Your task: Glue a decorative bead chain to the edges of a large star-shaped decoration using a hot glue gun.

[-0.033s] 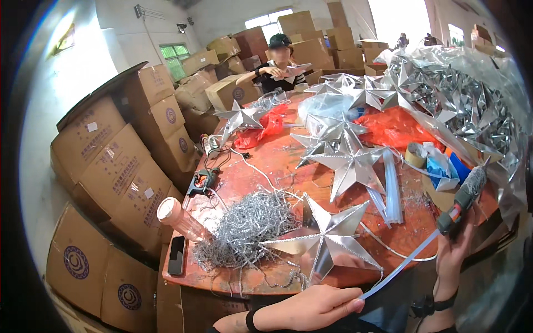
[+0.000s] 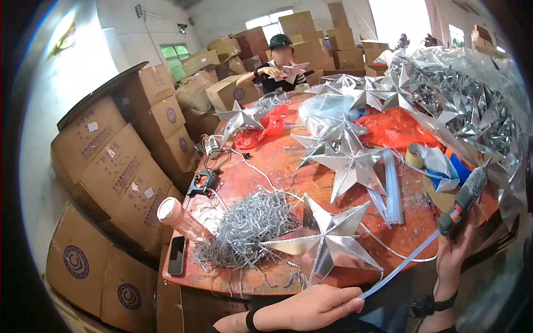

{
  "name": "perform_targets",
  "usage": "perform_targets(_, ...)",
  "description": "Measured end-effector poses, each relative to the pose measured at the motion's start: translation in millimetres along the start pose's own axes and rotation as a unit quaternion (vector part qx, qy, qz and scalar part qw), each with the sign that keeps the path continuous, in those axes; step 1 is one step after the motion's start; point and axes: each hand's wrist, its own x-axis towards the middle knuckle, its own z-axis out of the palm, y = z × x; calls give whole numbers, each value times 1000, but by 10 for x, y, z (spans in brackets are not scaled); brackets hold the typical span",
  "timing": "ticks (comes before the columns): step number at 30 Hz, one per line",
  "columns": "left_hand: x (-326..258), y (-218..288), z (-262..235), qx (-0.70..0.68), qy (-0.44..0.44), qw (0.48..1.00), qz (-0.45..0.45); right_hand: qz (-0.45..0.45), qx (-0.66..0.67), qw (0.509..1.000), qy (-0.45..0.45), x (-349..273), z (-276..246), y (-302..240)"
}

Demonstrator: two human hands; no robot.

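Observation:
My left hand (image 2: 327,305) is closed at the table's near edge, thumb and fingers pinching the lower end of a long translucent glue stick (image 2: 400,269). The stick's upper end runs into the back of a dark green glue gun (image 2: 465,200). My right hand (image 2: 456,244) grips that gun at the right, with its nozzle pointing up and away. Just beyond my left hand lies a shiny silver star (image 2: 330,240) with beaded trim along its ridges. A tangled heap of silver bead-like garland (image 2: 252,222) sits left of the star, with loose strands trailing towards the near edge.
Several glue sticks (image 2: 393,188) lie mid-table near more silver stars (image 2: 355,165). A pink bottle (image 2: 180,217), a phone (image 2: 176,255) and a power strip (image 2: 202,182) line the left edge. Cartons (image 2: 119,172) stand beyond it. Another person (image 2: 277,72) works at the far end.

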Motion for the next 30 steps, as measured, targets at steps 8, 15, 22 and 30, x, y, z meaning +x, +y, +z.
perform_targets(8, 16, -7, -40, -83, -29, 995, -39, 16, 10, 1000, 3, 4, 27, 21)
perform_targets(15, 75, -106, 74, -5, 3, 998, 57, 29, -84, 995, 42, -123, 22, 159)
perform_targets(22, 82, 32, 83, -4, 22, 999, 41, 101, 35, 985, 135, -81, 90, 99)
perform_targets(30, 94, -333, 160, -147, 80, 985, 37, 9, 129, 977, 168, -26, 19, 160)
